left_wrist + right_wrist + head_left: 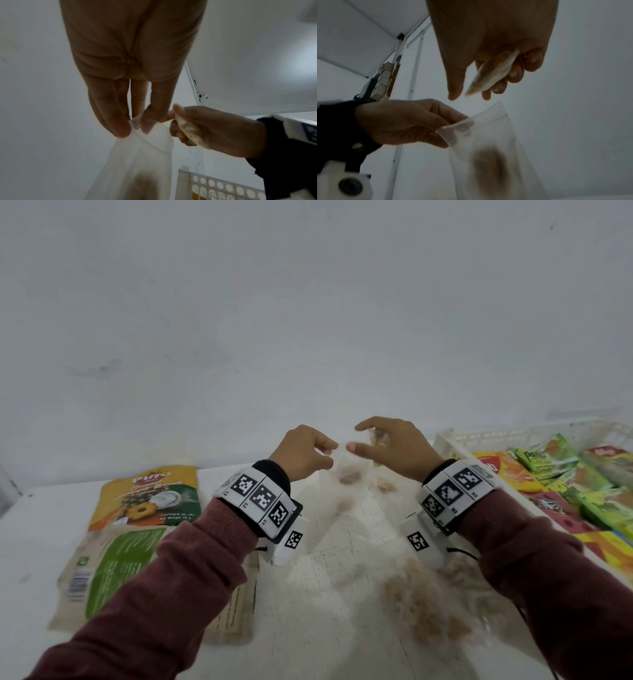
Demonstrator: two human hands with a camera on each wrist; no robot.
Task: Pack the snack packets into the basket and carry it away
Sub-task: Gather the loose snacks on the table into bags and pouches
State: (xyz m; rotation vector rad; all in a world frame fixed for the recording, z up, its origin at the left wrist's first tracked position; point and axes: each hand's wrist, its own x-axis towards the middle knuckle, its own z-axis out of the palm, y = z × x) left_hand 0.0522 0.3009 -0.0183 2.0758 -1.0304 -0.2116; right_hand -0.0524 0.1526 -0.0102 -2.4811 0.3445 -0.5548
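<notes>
Above the counter (342,628), from the head view, my left hand (303,453) pinched the top edge of a clear bag (337,474), which hung down blurred with something brown inside. My right hand (394,450) hovered just beside it, thumb and forefinger apart, with a small pale packet (378,440) tucked under the curled fingers. At the far right stood the white basket (513,436), already holding green, yellow and red snack packets (561,474). On the left side of the counter lay a yellow pineapple biscuit pack (150,494) and, nearer me, a green-and-beige pack (113,570) partly under my left sleeve. Brown crumbly bits (421,607) showed beneath my right wrist; whether they were loose or bagged, I could not tell.

From the left wrist view, my left hand's (130,67) fingertips (120,128) bunched the bag's (137,162) mouth, thumb pressed against them. My right hand (214,129) sat close on the right, gripping the packet (188,132) edge-on. The basket's (223,188) perforated wall showed at the lower right.

From the right wrist view, my right hand (496,47) held the packet (493,73) slanted between curled fingers (515,71), with the thumb pointing down and apart from it. Below, my left hand (402,121) pinched the bag's (488,148) rim, and a dark blurred shape sat inside the bag. Packet and bag were near but not touching.
</notes>
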